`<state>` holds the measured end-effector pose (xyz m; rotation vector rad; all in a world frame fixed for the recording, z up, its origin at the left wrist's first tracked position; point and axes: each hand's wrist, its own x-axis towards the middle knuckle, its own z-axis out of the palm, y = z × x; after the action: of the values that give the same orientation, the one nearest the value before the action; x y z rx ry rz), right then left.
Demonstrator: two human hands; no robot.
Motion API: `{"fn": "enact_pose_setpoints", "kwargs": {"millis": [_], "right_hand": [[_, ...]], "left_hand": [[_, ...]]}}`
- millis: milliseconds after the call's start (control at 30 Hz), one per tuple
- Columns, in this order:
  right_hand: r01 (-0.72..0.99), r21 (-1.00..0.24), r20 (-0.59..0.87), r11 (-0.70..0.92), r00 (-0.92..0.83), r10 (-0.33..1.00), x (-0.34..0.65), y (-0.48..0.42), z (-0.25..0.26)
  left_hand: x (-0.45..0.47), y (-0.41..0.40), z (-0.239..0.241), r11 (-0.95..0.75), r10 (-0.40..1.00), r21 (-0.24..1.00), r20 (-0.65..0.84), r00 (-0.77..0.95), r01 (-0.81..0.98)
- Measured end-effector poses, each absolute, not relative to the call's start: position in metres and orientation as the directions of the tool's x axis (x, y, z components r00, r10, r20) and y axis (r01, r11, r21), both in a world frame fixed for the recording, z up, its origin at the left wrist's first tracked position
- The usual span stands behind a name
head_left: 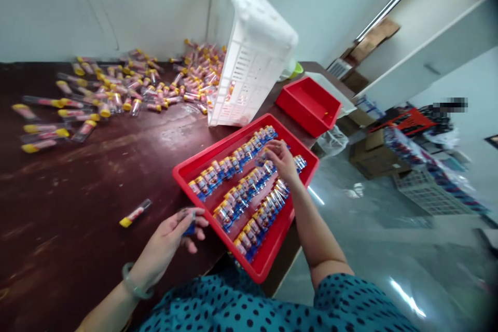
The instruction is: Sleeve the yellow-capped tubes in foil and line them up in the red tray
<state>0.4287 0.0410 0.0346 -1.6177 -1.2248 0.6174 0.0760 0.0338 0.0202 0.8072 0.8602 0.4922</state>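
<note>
My right hand (280, 158) is over the red tray (223, 148), its fingers pinched at the far end of the middle row. A small clear tube seems to be at the fingertips, partly hidden and blurred. In the tray stand slanted rows of small yellow-capped tubes (241, 192) with blue lower ends. Beside the tray's near left corner, my left hand (181, 228) has its fingers curled around a small blue piece (189, 229), mostly covered by the fingers. A single yellow-capped tube (135, 213) lies on the dark table left of that hand.
Many loose yellow-capped tubes (116, 88) lie along the wall on the brown table (78, 181). A white plastic basket (254, 46) is tipped on its side behind the tray. Another red tray (311, 101) sits farther right. Cardboard boxes (373, 155) stand on the floor beyond.
</note>
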Motion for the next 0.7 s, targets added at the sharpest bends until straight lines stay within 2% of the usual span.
{"fn": "enact_pose_setpoints", "kwargs": {"millis": [67, 133, 267, 400, 500, 700], "right_hand": [[0.680, -0.699, 0.106, -0.222, 0.406, 0.908, 0.486, 0.051, 0.034], [0.737, -0.605, 0.028, -0.303, 0.400, 0.916, 0.522, 0.056, 0.027], [0.781, -0.535, -0.073, -0.323, 0.339, 0.938, 0.530, 0.064, 0.009], [0.843, -0.471, 0.016, -0.259, 0.302, 0.953, 0.497, 0.096, 0.012], [0.880, -0.458, 0.065, -0.124, 0.172, 0.983, 0.454, 0.147, 0.025], [0.910, -0.407, -0.040, 0.080, -0.105, 0.994, 0.362, 0.218, 0.049]], "left_hand": [[0.068, 0.036, 0.015, 0.574, 0.677, 0.818, -0.463, 0.572, -0.018], [0.060, 0.037, 0.011, 0.554, 0.677, 0.833, -0.459, 0.576, 0.014], [0.049, 0.039, 0.004, 0.502, 0.669, 0.857, -0.472, 0.573, 0.120], [0.037, 0.041, -0.006, 0.467, 0.717, 0.872, -0.471, 0.514, 0.147], [0.031, 0.040, -0.011, 0.505, 0.722, 0.859, -0.473, 0.505, 0.083], [0.020, 0.039, -0.010, 0.523, 0.706, 0.844, -0.507, 0.494, 0.118]]}}
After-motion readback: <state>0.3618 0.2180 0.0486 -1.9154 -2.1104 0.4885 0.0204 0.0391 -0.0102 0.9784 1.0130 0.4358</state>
